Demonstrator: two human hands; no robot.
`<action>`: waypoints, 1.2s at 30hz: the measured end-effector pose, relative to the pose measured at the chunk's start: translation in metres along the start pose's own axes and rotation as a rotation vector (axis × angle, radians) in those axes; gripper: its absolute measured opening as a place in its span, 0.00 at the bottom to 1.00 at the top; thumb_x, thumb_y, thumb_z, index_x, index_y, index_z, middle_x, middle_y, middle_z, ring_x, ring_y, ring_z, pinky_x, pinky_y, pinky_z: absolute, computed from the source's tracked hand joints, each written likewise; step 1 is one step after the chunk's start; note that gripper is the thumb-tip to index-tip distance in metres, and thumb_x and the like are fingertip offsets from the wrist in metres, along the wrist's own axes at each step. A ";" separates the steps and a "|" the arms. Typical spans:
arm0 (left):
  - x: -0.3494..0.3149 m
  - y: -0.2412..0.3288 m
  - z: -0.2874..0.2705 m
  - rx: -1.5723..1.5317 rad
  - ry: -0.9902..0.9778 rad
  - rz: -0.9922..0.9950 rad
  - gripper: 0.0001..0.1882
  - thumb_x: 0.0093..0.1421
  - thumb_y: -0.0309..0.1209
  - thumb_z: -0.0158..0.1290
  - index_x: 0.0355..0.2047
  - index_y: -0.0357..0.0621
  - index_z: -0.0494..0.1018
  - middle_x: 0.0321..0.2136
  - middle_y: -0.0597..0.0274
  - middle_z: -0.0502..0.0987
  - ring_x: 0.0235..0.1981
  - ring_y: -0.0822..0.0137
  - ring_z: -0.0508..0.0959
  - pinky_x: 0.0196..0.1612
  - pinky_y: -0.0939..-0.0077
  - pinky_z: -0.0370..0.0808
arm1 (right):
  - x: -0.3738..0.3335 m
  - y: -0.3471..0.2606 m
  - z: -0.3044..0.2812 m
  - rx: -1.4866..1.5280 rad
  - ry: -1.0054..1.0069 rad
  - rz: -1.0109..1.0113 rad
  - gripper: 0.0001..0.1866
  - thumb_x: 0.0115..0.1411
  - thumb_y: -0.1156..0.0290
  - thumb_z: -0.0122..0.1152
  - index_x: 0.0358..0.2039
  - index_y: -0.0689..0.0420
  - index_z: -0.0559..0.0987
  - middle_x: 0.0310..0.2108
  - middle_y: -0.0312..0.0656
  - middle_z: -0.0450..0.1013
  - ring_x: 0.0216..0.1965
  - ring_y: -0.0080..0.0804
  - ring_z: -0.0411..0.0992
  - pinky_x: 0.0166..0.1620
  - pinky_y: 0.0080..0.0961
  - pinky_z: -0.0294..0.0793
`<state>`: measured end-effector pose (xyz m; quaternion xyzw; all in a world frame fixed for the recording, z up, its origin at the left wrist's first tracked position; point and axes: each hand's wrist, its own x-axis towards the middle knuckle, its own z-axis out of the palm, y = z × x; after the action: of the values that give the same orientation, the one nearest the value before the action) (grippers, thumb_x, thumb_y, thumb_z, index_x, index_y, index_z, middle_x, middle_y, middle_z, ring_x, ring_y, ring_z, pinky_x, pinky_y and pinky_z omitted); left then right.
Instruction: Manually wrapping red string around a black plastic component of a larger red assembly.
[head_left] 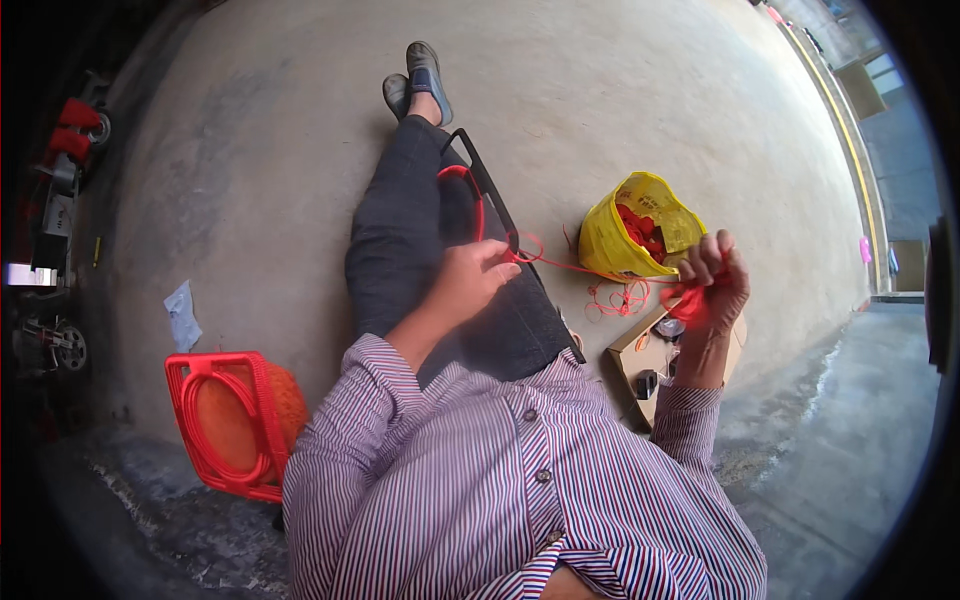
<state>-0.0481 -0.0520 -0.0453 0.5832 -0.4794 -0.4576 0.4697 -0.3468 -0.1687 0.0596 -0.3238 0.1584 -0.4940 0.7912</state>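
Observation:
A thin black frame (pixel 484 178) lies across my outstretched legs, with a thicker red strip (pixel 478 210) bent along its inner side. My left hand (pixel 474 284) is closed in a pinch on red cord beside the frame's edge. From there a small loop of the red cord (pixel 562 265) stands up, and the line runs taut to the right. My right hand (pixel 716 280), raised at the right, is closed round a bunched part of the same cord. Below the line hangs a loose tangle of cord (pixel 622 299).
A yellow bucket (pixel 607 240) holding red material stands right of my legs. Nearer me, an open cardboard box (pixel 632 362) contains small items. At my left is a red plastic frame (pixel 262 425) with an orange piece. A pale scrap (pixel 183 316) lies on the concrete floor (pixel 250 180).

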 end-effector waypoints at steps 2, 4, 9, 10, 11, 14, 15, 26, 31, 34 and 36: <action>0.007 0.002 -0.001 0.144 0.046 0.023 0.12 0.56 0.25 0.59 0.40 0.31 0.76 0.27 0.63 0.80 0.27 0.78 0.76 0.33 0.83 0.73 | -0.004 -0.009 -0.013 0.031 0.196 -0.096 0.05 0.57 0.75 0.54 0.29 0.51 0.67 0.20 0.28 0.56 0.20 0.18 0.57 0.24 0.19 0.62; 0.011 0.006 0.001 0.156 0.036 0.009 0.12 0.55 0.25 0.59 0.40 0.31 0.76 0.27 0.63 0.80 0.26 0.78 0.76 0.32 0.82 0.73 | -0.005 0.010 -0.017 -0.128 0.273 -0.065 0.04 0.59 0.74 0.54 0.31 0.51 0.68 0.20 0.28 0.57 0.20 0.16 0.56 0.22 0.17 0.59; 0.007 -0.001 0.008 0.099 0.066 -0.016 0.13 0.55 0.24 0.59 0.40 0.33 0.77 0.27 0.63 0.80 0.26 0.77 0.77 0.31 0.82 0.74 | 0.008 0.110 0.024 -0.598 0.226 0.314 0.08 0.63 0.70 0.53 0.42 0.55 0.71 0.22 0.27 0.62 0.19 0.14 0.59 0.22 0.15 0.59; 0.008 -0.002 0.008 0.102 0.063 -0.026 0.12 0.55 0.24 0.59 0.40 0.34 0.77 0.27 0.64 0.80 0.27 0.78 0.77 0.32 0.83 0.74 | 0.009 0.127 0.033 -0.684 0.171 0.338 0.08 0.63 0.71 0.53 0.42 0.56 0.71 0.23 0.28 0.63 0.19 0.15 0.60 0.22 0.16 0.60; 0.008 -0.002 0.008 0.109 0.058 -0.026 0.12 0.55 0.24 0.59 0.40 0.34 0.77 0.27 0.64 0.80 0.27 0.78 0.77 0.32 0.83 0.74 | 0.013 0.139 0.039 -0.769 0.107 0.363 0.09 0.63 0.71 0.52 0.43 0.57 0.71 0.23 0.28 0.63 0.19 0.15 0.61 0.23 0.16 0.62; 0.008 0.010 0.012 0.020 0.061 -0.063 0.12 0.56 0.24 0.60 0.40 0.34 0.77 0.28 0.64 0.80 0.27 0.78 0.77 0.33 0.83 0.74 | 0.016 0.138 0.045 -0.811 0.075 0.333 0.09 0.63 0.73 0.53 0.44 0.59 0.71 0.28 0.28 0.65 0.27 0.13 0.62 0.29 0.14 0.64; 0.008 0.014 0.012 0.017 0.063 -0.066 0.12 0.56 0.24 0.60 0.40 0.34 0.77 0.28 0.64 0.80 0.27 0.78 0.77 0.33 0.83 0.74 | 0.014 0.131 0.051 -0.803 0.079 0.232 0.09 0.63 0.73 0.53 0.44 0.59 0.70 0.29 0.28 0.65 0.29 0.12 0.62 0.32 0.13 0.63; 0.001 0.037 0.015 0.374 0.393 0.226 0.21 0.55 0.32 0.61 0.46 0.35 0.72 0.29 0.59 0.77 0.27 0.70 0.76 0.33 0.79 0.75 | -0.004 0.090 0.117 -0.556 0.065 0.356 0.11 0.57 0.75 0.53 0.41 0.61 0.71 0.31 0.33 0.68 0.30 0.17 0.65 0.34 0.17 0.66; 0.006 0.057 0.007 -0.182 0.277 0.105 0.12 0.64 0.33 0.52 0.43 0.38 0.72 0.23 0.69 0.72 0.21 0.78 0.65 0.29 0.86 0.68 | 0.023 0.063 0.088 -0.539 -0.273 0.285 0.11 0.56 0.75 0.56 0.41 0.62 0.73 0.30 0.36 0.69 0.26 0.25 0.66 0.33 0.22 0.67; 0.020 0.047 -0.012 -0.474 0.299 -0.246 0.07 0.66 0.32 0.47 0.36 0.41 0.71 0.18 0.72 0.66 0.12 0.85 0.57 0.12 0.88 0.51 | 0.048 0.100 0.052 -1.646 -0.354 -0.008 0.07 0.54 0.75 0.59 0.34 0.59 0.78 0.33 0.47 0.72 0.26 0.38 0.71 0.33 0.31 0.71; 0.026 0.045 -0.017 -0.505 0.291 -0.360 0.07 0.66 0.32 0.47 0.35 0.42 0.71 0.17 0.72 0.66 0.10 0.85 0.56 0.11 0.87 0.49 | 0.058 0.131 0.043 -1.610 -0.420 0.027 0.08 0.53 0.76 0.59 0.36 0.60 0.78 0.34 0.48 0.73 0.28 0.37 0.73 0.34 0.32 0.72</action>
<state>-0.0336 -0.0800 -0.0009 0.5828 -0.1683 -0.5494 0.5746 -0.2066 -0.1656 0.0078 -0.8741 0.3164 -0.1497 0.3367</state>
